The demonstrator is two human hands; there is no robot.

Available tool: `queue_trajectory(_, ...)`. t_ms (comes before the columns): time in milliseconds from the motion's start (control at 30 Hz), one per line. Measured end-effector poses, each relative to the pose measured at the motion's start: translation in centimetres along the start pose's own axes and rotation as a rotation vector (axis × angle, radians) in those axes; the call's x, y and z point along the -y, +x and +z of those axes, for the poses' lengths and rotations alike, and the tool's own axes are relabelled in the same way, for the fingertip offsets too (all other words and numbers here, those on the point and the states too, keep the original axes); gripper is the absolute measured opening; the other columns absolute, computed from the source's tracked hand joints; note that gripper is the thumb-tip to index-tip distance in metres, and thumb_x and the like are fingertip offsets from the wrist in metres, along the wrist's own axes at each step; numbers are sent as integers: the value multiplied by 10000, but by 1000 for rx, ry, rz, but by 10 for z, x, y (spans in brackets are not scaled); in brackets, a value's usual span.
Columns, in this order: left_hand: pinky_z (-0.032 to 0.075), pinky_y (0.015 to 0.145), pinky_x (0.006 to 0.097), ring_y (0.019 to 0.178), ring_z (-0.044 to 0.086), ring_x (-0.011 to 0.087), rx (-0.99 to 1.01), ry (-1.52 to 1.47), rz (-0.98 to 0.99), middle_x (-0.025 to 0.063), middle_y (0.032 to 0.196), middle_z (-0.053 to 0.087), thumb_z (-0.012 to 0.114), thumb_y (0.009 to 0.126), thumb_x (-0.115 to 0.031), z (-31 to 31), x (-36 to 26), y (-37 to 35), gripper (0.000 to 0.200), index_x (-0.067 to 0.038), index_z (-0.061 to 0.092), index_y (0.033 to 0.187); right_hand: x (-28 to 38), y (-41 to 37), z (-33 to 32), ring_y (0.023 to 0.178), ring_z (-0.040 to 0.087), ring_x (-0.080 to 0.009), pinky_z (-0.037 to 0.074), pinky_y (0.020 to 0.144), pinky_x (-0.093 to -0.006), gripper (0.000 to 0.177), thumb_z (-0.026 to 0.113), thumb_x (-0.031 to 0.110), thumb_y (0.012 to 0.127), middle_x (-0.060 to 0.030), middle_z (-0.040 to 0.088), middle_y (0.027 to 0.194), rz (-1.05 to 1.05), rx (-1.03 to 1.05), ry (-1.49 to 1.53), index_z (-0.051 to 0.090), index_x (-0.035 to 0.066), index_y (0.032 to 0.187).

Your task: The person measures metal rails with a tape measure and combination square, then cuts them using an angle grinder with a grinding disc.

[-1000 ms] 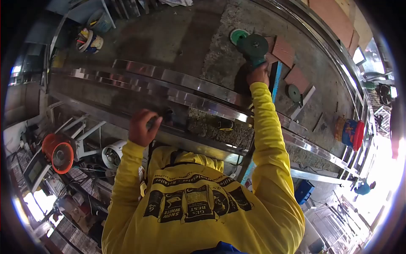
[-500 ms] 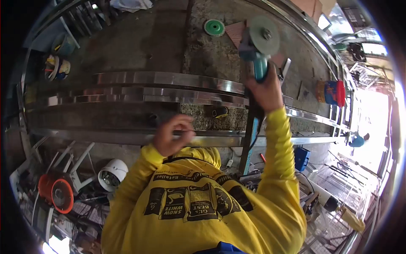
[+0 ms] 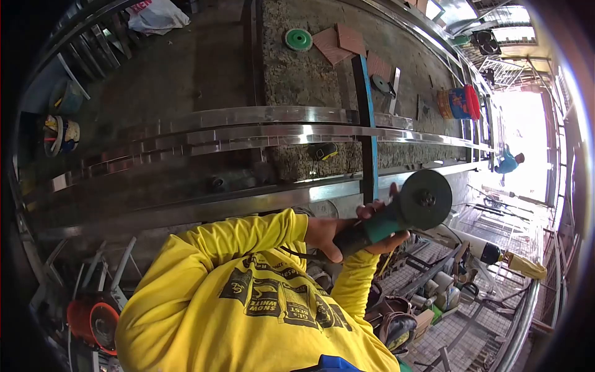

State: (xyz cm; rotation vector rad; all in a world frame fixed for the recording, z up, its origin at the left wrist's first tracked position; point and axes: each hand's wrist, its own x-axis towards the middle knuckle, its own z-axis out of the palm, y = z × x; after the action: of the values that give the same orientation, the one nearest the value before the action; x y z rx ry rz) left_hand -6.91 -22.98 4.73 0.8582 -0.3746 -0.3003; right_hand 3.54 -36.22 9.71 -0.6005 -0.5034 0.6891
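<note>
An angle grinder with a large dark disc is held in front of my chest. My left hand is closed around the rear of its body. Beneath the green front part lies my right hand, its fingers wrapped up around the far side near the disc; the grinder hides much of the palm. Just beyond it, a dark bar with a blue edge crosses the long shiny metal bars.
Past the bars are a green disc, brown sheets and a yellow-black tape measure. A red-and-blue bucket stands right. An orange round machine sits lower left. Another person is at far right.
The grinder has come back from over the bars to my chest, its disc now lower right. My left hand, previously free, has taken hold of it. The view has shifted somewhat.
</note>
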Motion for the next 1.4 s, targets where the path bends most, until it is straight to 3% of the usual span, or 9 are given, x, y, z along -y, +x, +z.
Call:
queue_trajectory(233, 489, 991, 387, 1084, 637, 240, -297, 387, -286, 126, 1143, 662, 876, 708, -342, 17, -26, 11, 837, -14, 505, 1382, 21, 8, -21, 1068, 640, -385, 570, 848, -485, 904, 530, 720, 967, -286, 510, 1370, -11, -213, -132, 383, 15, 1514)
queue_trajectory(533, 495, 976, 386, 1027, 620, 211, -782, 290, 42, 113, 1106, 657, 831, 730, -172, -15, 3, 39, 700, -13, 531, 1341, -18, 101, -71, 804, 678, -287, 571, 701, -414, 917, 365, 853, 936, -169, 692, 976, 440, -192, -322, 574, 22, 1261)
queue_trajectory(767, 522, 920, 435, 1007, 680, 321, -756, 538, -149, 166, 1102, 685, 863, 768, -475, -31, -10, 23, 733, 4, 604, 1257, -24, 126, -84, 862, 694, -306, 593, 757, -440, 903, 381, 818, 959, -176, 684, 1058, 631, -153, -250, 550, 5, 1314)
queue_trajectory(833, 526, 905, 446, 1039, 690, 352, -453, 722, -420, 160, 1170, 687, 844, 786, -573, -47, -55, -4, 707, 19, 673, 1134, -21, 126, -89, 837, 689, -305, 591, 746, -427, 920, 382, 823, 953, -177, 686, 1040, 672, -164, -302, 559, -5, 1312)
queue_trajectory(900, 531, 832, 445, 923, 689, 324, -698, 878, -353, 139, 1049, 699, 845, 798, -540, -62, -76, -48, 601, -3, 708, 1030, -15, 121, -99, 826, 682, -296, 582, 727, -404, 974, 356, 863, 929, -171, 681, 1024, 721, -140, -401, 563, -8, 1312)
queue_trajectory(967, 527, 757, 452, 776, 654, 297, -1120, 1555, -10, 126, 855, 674, 837, 817, -497, -92, -95, -90, 511, -40, 704, 1003, -13, 108, -97, 826, 685, -294, 579, 728, -402, 1012, 356, 884, 909, -170, 680, 1022, 760, -140, -448, 566, -19, 1313)
queue_trajectory(1067, 519, 720, 459, 672, 592, 296, -1160, 1535, -100, 128, 758, 623, 833, 826, -470, -115, -121, -115, 473, -40, 688, 955, -15, 83, -101, 871, 687, -292, 582, 754, -402, 1028, 388, 879, 903, -176, 667, 1100, 825, -137, -395, 531, -27, 1368)
queue_trajectory(1200, 553, 851, 417, 954, 707, 288, -643, 397, -421, 140, 1056, 736, 824, 795, -569, -70, -65, -72, 634, -15, 711, 1082, -33, 64, -76, 1006, 694, -330, 591, 843, -451, 901, 542, 727, 947, -228, 638, 1229, 674, -141, -191, 496, -51, 1399)
queue_trajectory(1400, 526, 876, 400, 920, 695, 286, -677, 197, -116, 138, 984, 726, 829, 762, -330, -37, 6, 11, 511, -16, 655, 1125, -41, 80, -66, 995, 676, -299, 581, 822, -412, 896, 502, 752, 954, -208, 637, 1214, 490, -116, -517, 508, -27, 1396)
